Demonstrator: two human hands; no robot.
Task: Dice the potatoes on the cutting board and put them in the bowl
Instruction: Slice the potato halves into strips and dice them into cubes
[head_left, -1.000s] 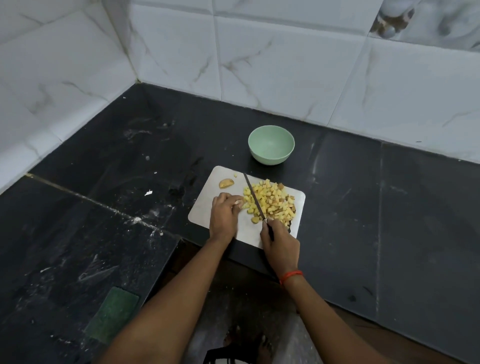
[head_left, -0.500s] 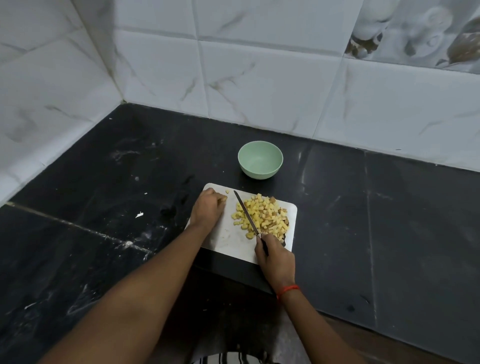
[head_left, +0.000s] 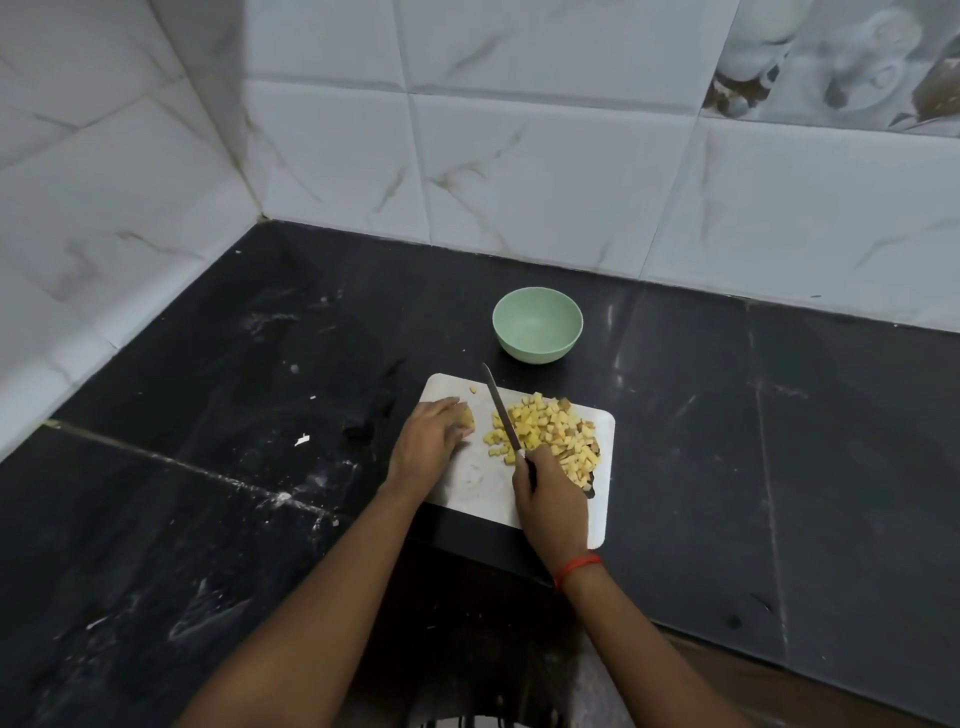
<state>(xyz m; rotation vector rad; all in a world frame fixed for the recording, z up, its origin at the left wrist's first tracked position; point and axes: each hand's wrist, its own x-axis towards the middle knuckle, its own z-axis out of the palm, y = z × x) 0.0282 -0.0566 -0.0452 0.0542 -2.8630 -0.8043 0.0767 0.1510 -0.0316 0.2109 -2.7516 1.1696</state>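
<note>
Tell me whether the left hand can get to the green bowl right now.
Probably yes: bare counter lies between board and bowl. But the left hand grips a potato piece, and the knife, held by the right hand, points its tip close to that path.

Black stone counter (head_left: 727, 415), white cutting board (head_left: 483, 483), green bowl (head_left: 537, 325), white scrap (head_left: 302, 440)

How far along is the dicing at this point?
Done: a pile of diced potato lies on the cutting board. In hand: the left hand holds an uncut potato piece beside the knife, gripped by the right hand. Left: dice that piece, then move everything into the bowl, which is empty.
</note>
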